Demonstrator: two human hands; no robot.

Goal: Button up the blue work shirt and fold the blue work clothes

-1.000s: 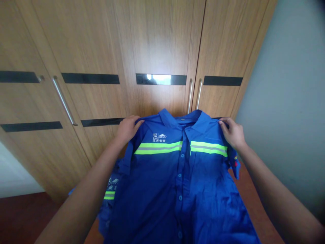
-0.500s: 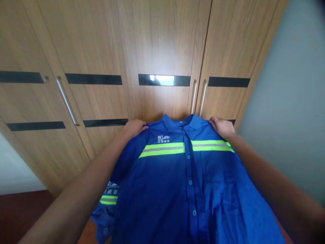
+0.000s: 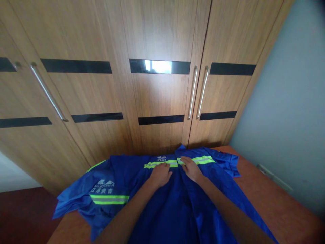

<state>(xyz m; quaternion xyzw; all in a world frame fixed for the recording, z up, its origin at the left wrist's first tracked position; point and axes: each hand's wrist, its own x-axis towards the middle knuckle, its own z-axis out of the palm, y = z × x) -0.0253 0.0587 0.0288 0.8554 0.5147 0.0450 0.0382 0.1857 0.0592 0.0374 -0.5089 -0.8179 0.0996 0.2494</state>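
Note:
A blue work jacket point(image 3: 162, 203) with yellow-green reflective stripes lies spread out, front side up, its collar end toward the wardrobe. White lettering marks its chest and one sleeve point(image 3: 109, 200). On the left half of the chest, my left hand point(image 3: 161, 174) has its fingers curled on the cloth at the stripe, close to the front opening. Just right of that opening, my right hand point(image 3: 191, 168) pinches the front edge at the stripe. The fingertips of both hands are partly hidden. The far right sleeve point(image 3: 225, 161) lies bunched.
A wooden wardrobe point(image 3: 157, 95) with metal handles point(image 3: 202, 92) and dark strips stands directly behind the jacket. Reddish-brown floor point(image 3: 279, 210) shows at the right, beside a grey wall point(image 3: 276, 112) with a pale fitting point(image 3: 274, 178) low on it.
Both hands have let go of the jacket's shoulders and moved inward to the middle of the chest. The jacket, held up before, now lies lower and flat with its sleeves out.

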